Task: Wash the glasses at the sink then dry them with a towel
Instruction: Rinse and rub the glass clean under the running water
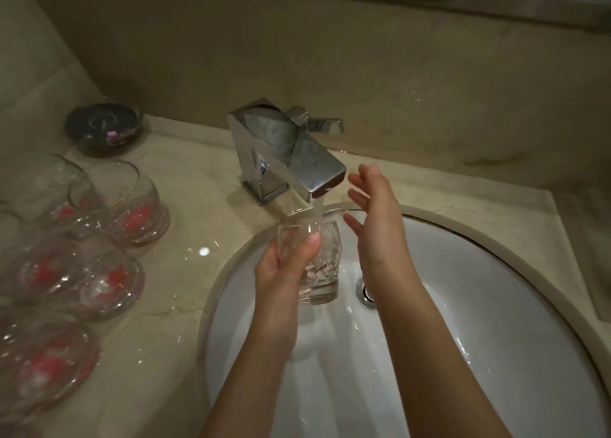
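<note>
A clear tumbler (pixel 322 265) stands upright over the white sink (pixel 496 305), gripped by my left hand (pixel 284 265) around its side. Water streams from the chrome faucet (pixel 287 150) straight into the tumbler, which holds bubbling water. My right hand (pixel 373 212) hovers just right of the tumbler and under the spout's right side, fingers spread, holding nothing. Several more clear glasses with red bottoms (pixel 132 202) stand on the counter at the left. No towel is in view.
The beige marble counter (pixel 185 305) is wet around the basin. A dark round dish (pixel 102 123) sits at the back left corner. The drain (pixel 365 292) lies right of the tumbler. A wall and a metal ledge run along the back.
</note>
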`<state>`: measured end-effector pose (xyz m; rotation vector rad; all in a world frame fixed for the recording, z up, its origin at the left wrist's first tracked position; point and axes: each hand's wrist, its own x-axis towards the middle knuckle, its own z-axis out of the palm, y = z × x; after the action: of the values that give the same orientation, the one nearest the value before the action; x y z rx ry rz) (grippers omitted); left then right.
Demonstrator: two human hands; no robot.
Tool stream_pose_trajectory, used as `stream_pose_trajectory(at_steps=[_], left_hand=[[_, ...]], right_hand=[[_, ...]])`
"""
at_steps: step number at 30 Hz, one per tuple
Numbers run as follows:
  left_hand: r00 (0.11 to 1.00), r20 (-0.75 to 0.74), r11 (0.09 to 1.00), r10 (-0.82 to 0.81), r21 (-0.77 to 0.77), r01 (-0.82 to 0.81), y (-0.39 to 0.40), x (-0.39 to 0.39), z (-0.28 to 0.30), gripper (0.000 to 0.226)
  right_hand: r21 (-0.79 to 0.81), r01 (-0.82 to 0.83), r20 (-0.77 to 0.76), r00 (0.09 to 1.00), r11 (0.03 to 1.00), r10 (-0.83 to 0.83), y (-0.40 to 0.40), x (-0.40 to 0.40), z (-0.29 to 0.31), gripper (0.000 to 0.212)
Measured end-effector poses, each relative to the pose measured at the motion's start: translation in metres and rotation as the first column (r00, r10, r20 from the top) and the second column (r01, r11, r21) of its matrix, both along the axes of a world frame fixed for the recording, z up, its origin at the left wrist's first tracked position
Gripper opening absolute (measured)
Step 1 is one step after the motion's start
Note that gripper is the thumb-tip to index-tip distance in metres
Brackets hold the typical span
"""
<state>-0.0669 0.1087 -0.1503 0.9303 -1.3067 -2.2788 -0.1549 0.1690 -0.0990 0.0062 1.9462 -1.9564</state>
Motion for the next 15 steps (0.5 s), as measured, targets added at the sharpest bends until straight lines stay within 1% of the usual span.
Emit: stream_pose_trajectory(at_steps=[3,5,8,9,12,15], left_hand=[[0.999,0.031,1.000,-0.007,0.007,0.006,-0.001,0.003,0.002,0.052],[0.999,0.032,1.000,-0.016,0.010,0.016,-0.002,0.005,0.004,0.053],[0.999,0.040,1.000,-0.029,-0.007,0.029,-0.003,0.009,0.009,0.065],[0.998,0.045,0.999,-0.032,-0.009,0.032,-0.003,0.009,0.010,0.066],[0.998,0.048,0.999,-0.032,0.001,0.032,-0.004,0.009,0.013,0.055],[0.998,0.057,0.999,-0.033,-0.003,0.033,-0.004,0.009,0.015,0.059]], right_hand=[[-0.082,-0.058,0.004,0.998,0.995,0.058,-0.010,-0.010,0.016,0.046],[-0.105,-0.090,-0.005,0.996,0.990,0.090,-0.018,-0.015,0.024,0.048],[-0.075,-0.105,-0.021,0.994,0.992,0.104,-0.029,-0.022,0.031,0.051],[-0.065,-0.104,-0.017,0.995,0.992,0.103,-0.031,-0.023,0.033,0.051],[-0.028,-0.098,-0.023,0.995,0.995,0.098,-0.032,-0.023,0.036,0.048],[0.001,-0.107,-0.035,0.994,0.994,0.107,-0.031,-0.017,0.036,0.045]])
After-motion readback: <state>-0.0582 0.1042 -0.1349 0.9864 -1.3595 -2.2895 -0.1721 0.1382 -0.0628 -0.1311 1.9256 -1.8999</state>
